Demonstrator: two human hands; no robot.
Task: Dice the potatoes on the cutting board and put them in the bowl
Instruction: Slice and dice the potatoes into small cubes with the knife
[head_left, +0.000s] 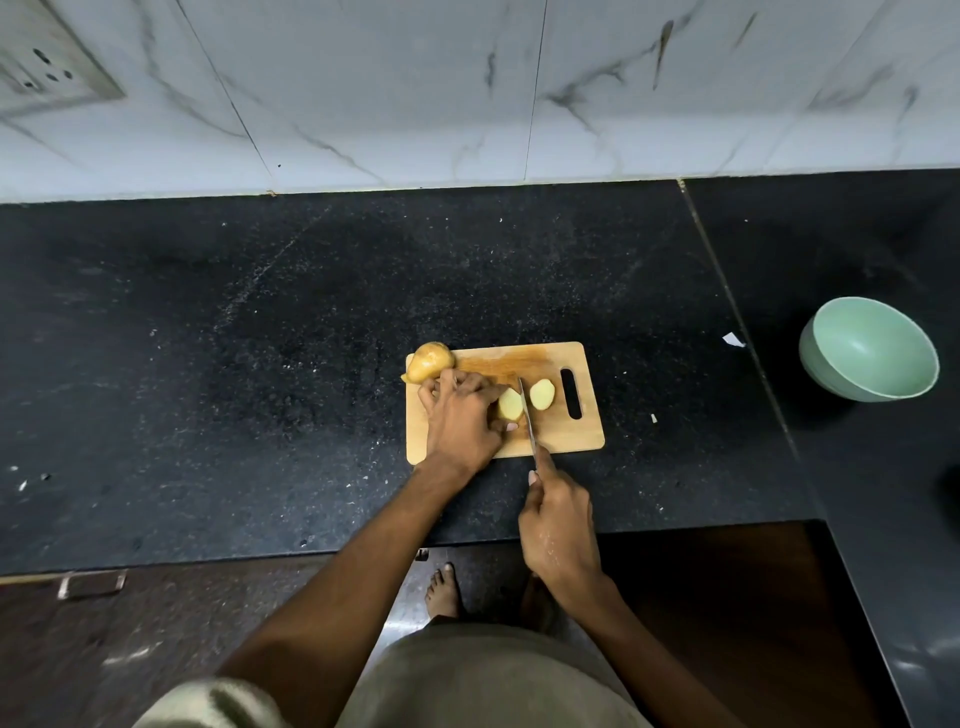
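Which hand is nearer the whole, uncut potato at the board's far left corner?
Left. The left hand lies right beside the whole potato, knuckles almost touching it; the right hand grips the knife off the board's near edge.

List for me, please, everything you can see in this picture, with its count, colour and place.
Rectangular wooden cutting board: one, light brown, on the counter before the person.
Whole unpeeled potato: one, yellow-brown, at the board's far left corner, partly overhanging.
Cut potato pieces: two, pale yellow; one under the left hand, one lying free beyond the blade.
Steel kitchen knife: one, blade between the two pieces.
Round green bowl: one, mint green, empty, far right on the counter.
Black speckled stone counter: one.
White marble-patterned wall tiles: behind the counter.
Wall socket: one, upper left.
Left hand: holds the cut piece.
Right hand: grips the knife handle.
Bare foot: on the floor.
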